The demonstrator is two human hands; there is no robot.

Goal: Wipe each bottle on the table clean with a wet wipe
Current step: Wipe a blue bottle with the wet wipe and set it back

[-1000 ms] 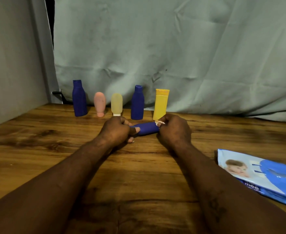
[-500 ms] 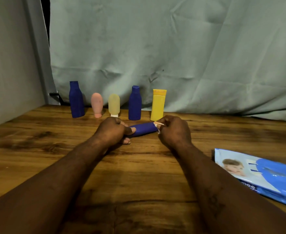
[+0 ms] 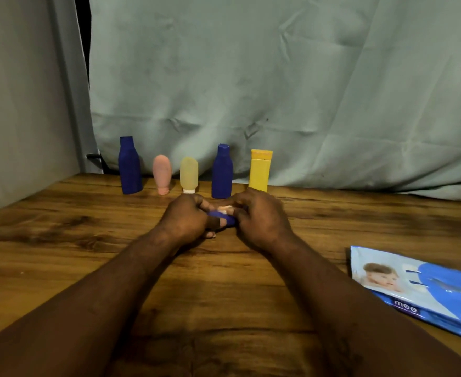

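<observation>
**A:** The left hand (image 3: 188, 217) in the head view: what has it got?

**B:** Its fingers are curled round one end of a small blue bottle (image 3: 229, 220), with the thumb laid across the top. The bottle lies on its side between the two hands, over the middle of the table (image 3: 61, 240), a little toward the far edge. I cannot tell whether it touches the wood.

**A:** And the right hand (image 3: 259, 219)?

**B:** It is curled too, and pinches a white wet wipe (image 3: 225, 209) against the upper side of that bottle. Only a small scrap of the wipe shows between the fingers. The two hands nearly meet.

**A:** Where are the other bottles?

**B:** They stand upright in a row along the far edge. From the left there is the leftmost blue bottle (image 3: 129, 165), a pink bottle (image 3: 162, 171) and a pale yellow bottle (image 3: 189, 174), both standing on their caps, then a second blue bottle (image 3: 221, 172) and a yellow bottle (image 3: 260, 170). The hands are just in front of the last three.

**A:** Anything else on the wood?

**B:** A blue pack of wipes (image 3: 425, 287) lies flat at the right edge, well apart from the hands. A grey-green cloth (image 3: 278, 91) hangs behind the row.
</observation>
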